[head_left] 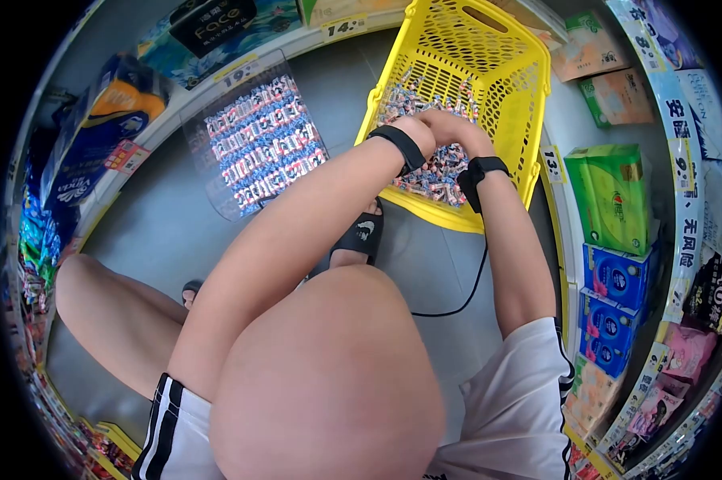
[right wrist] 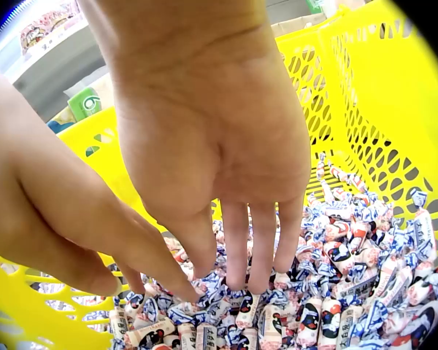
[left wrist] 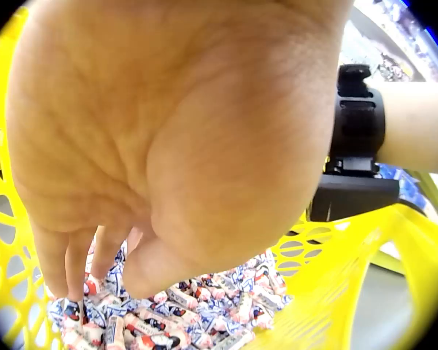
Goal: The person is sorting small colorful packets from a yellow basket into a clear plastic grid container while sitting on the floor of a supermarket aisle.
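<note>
Head view: the person squats on a shop floor (head_left: pixel 161 216) between shelves. Both hands are inside a yellow basket (head_left: pixel 529 104) standing on the floor ahead.

1. Basket contents: small wrapped candies (head_left: pixel 437 172) in white, blue and red wrappers. The print on the wrappers is too small to read.
2. Left hand (head_left: pixel 419 132): open. In the left wrist view its fingers (left wrist: pixel 58 255) point straight down with the tips among the candies. Whether a candy is caught between them cannot be told.
3. Right hand (head_left: pixel 457 128): open, just beside the left hand. In the right wrist view its straight fingers (right wrist: pixel 255 240) stand with the tips on the candy heap.
4. Each wrist carries a black band (head_left: pixel 401 148).
5. A clear bag (head_left: pixel 261 140) of the same candies lies on the floor, left of the basket.

Legible writing:
- Shelf price tags read "14." (head_left: pixel 345 26), "19." (head_left: pixel 237 76) and "13." (head_left: pixel 551 164).
- A black pack (head_left: pixel 213 20) on the upper shelf reads "FACE".
- A blue and orange pack (head_left: pixel 97 128) at the left reads "Vinda".
- Green packs (head_left: pixel 613 196) and blue packs (head_left: pixel 617 276) fill the right-hand shelves; their print is not readable.
</note>
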The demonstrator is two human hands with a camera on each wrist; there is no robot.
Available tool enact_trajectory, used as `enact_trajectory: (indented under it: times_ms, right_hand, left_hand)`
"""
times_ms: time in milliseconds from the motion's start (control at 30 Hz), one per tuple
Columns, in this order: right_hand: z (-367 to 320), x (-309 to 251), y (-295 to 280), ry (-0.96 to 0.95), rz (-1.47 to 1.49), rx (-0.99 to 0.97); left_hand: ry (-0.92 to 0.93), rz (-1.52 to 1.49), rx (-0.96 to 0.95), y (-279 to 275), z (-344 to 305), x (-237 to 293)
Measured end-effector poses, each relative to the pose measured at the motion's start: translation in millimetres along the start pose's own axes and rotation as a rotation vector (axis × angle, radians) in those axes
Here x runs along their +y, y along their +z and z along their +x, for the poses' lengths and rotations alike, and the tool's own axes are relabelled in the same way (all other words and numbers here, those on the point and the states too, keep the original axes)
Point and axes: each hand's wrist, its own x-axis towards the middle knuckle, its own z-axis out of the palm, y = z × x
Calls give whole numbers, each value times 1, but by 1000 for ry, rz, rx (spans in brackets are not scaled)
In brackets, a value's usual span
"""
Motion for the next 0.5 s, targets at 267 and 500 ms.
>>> enact_trajectory:
  times_ms: [267, 500]
  right_hand:
    - [18, 12, 17, 85, 10, 118]
    - [4, -6, 24, 133, -132, 237]
  left_hand:
    - [-155, -106, 101, 9, 3, 6]
    - [-42, -15, 7, -9, -9, -1]
